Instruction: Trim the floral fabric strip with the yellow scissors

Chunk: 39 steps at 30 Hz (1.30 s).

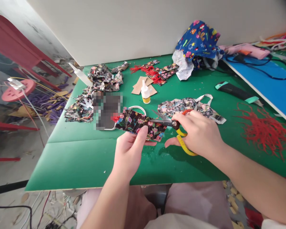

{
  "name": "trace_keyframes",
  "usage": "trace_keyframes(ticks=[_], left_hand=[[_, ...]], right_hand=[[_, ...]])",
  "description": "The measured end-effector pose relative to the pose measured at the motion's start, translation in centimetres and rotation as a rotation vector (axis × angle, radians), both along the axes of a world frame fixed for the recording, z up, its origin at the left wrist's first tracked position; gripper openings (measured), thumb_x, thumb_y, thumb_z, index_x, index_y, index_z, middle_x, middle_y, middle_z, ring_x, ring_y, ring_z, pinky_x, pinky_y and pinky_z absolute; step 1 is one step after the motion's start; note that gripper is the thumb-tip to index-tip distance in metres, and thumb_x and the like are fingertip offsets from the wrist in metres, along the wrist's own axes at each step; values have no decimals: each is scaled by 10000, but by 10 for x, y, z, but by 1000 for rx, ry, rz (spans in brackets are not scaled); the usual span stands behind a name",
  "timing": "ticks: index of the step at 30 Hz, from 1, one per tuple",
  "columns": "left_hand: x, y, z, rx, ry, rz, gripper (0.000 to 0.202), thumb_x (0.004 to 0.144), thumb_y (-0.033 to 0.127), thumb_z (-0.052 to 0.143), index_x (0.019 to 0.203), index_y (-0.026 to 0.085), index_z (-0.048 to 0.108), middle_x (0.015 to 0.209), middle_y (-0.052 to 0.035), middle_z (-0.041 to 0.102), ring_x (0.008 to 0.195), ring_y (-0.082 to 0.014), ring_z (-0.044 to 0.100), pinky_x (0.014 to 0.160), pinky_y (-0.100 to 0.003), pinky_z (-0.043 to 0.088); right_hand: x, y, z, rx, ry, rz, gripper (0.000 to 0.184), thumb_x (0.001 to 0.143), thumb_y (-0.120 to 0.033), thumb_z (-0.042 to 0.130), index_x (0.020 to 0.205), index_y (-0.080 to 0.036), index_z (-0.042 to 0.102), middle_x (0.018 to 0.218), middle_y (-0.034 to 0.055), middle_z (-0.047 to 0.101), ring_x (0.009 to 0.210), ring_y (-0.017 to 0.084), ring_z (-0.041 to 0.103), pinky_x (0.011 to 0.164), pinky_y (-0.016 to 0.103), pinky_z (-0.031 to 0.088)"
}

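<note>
My left hand (131, 149) grips a flat strip of black floral fabric (135, 122), thumb on top and fingers beneath. Red threads (114, 118) stick out of the strip's left end. A pair of scissors (181, 133) with yellow and red handles is in my right hand (199, 132), its blades parted at the strip's upper right edge. Whether the blades have fabric between them is hard to see. Behind the scissors lies a crumpled floral cloth piece (183, 105) with white edges. Past the strip stands a small white glue bottle (145, 93) with a yellow label.
Brown card pieces (136, 86) and finished-looking floral strips with red tassels (165, 72) lie farther back. Fabric scraps (105, 78) and a blurred phone-like slab (108, 109) are at left. A box cutter (237, 91), red threads (268, 133) and a blue board (264, 76) are at right.
</note>
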<state>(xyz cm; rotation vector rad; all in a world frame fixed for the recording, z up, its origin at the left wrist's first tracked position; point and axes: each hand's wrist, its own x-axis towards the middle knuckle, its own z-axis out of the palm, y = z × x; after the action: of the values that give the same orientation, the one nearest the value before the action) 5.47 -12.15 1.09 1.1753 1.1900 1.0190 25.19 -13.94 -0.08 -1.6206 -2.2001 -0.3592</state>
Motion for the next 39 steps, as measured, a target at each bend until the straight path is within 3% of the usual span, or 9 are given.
trace_keyframes(ticks=[8,18,24,39], left_hand=[[3,-2,6,33,199,-118,318,816,369,567,609,172,705,631,-13,710,578,-184,679,524,-236,556],[7,-4,2,-60,104,-132,324,807,421,577,671,170,730,663,-32,724,606,-210,695,571,-292,593],[10,-5,5,-61,89,-169,327,825,386,562,638,175,727,649,-17,727,584,-191,693,562,-256,587],[7,-5,1,-47,81,-180,317,826,405,565,673,182,729,683,-10,730,620,-189,693,580,-273,595]], right_hand=[[-3,-1,1,55,-24,9,338,745,-475,577,865,-168,656,561,-5,551,637,161,548,544,267,304],[-3,-2,-2,147,-71,-22,300,790,-406,531,906,-159,657,574,6,608,540,146,534,494,268,260],[-3,-4,-4,150,-77,-30,251,770,-302,516,916,-158,661,558,1,611,501,131,517,475,269,238],[-2,-5,-3,166,-109,-37,266,780,-306,507,937,-167,671,538,-9,596,502,137,536,470,264,246]])
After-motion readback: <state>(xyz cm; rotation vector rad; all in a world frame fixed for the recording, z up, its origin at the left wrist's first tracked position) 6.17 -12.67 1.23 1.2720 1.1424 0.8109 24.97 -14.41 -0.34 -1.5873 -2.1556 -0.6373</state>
